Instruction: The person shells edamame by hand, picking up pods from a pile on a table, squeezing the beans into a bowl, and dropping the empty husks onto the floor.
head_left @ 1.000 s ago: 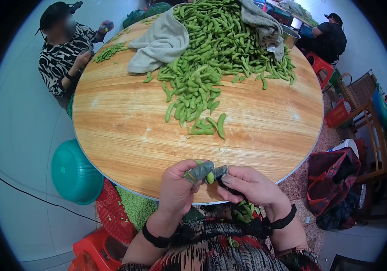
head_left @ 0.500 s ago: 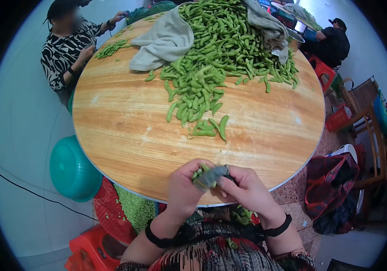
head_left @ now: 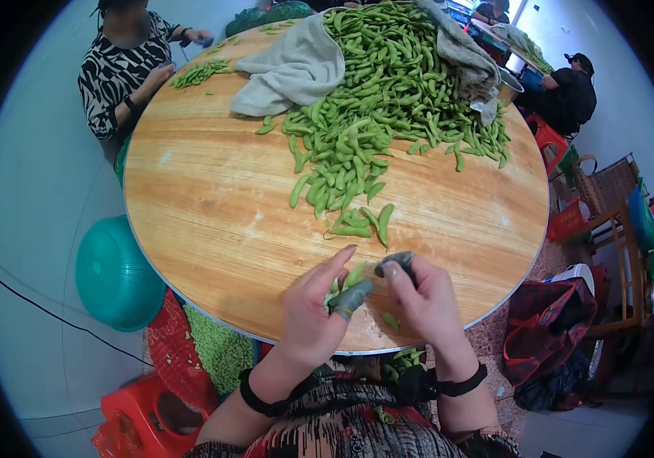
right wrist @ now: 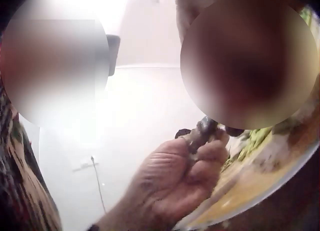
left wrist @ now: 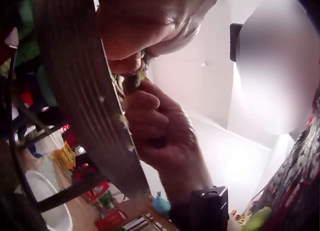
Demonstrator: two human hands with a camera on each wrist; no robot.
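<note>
My left hand (head_left: 313, 313) holds green edamame pods (head_left: 355, 275) between thumb and fingers, over the table's near edge. A grey-green cover with a band wraps its thumb (head_left: 353, 298). To the right, my right hand (head_left: 427, 299) stands a little apart, fingers curled and thumb against the dark-covered index finger (head_left: 398, 263); nothing shows between them. A single green pod piece (head_left: 390, 320) appears below, between the hands, overlapping the table edge. In the right wrist view the left hand (right wrist: 175, 183) shows its curled fingers; a blur hides much of the right hand.
A big heap of edamame pods (head_left: 395, 76) covers the far part of the round wooden table (head_left: 212, 206), with grey cloths (head_left: 296, 72) beside it. Shelled beans (head_left: 220, 347) lie below left, near a teal basin (head_left: 117, 275) and red stool (head_left: 151, 412). Another person (head_left: 124, 69) sits far left.
My hands, together over a pod before, have drawn apart, the right one moving up and right. A pod piece now shows between them. The head view has shifted slightly.
</note>
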